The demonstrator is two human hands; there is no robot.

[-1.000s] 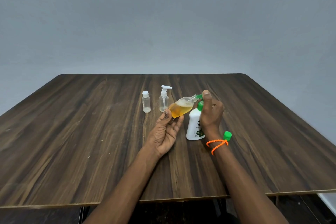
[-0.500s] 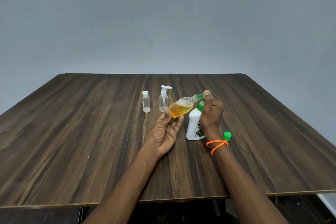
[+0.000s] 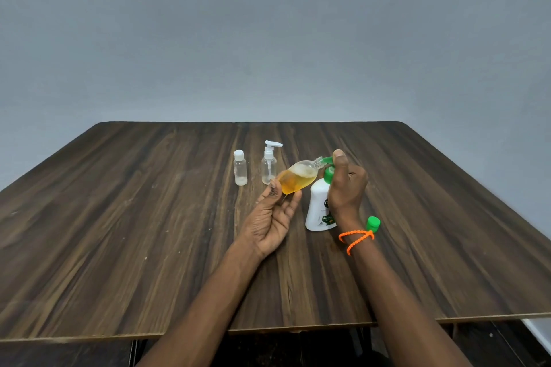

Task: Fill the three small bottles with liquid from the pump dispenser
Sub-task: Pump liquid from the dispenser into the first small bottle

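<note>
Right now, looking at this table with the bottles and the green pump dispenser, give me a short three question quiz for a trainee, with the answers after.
1. True or false: the left hand holds the bottle with amber liquid tilted, its neck at the pump spout.
2. Multiple choice: where is the loose green cap? A) on the flip-cap bottle B) on the table beside the right wrist C) in the left hand
3. Fill in: the right hand sits on top of the white ______.

Key: 1 true; 2 B; 3 pump dispenser. The flip-cap bottle and the small pump bottle stand upright behind.
</note>
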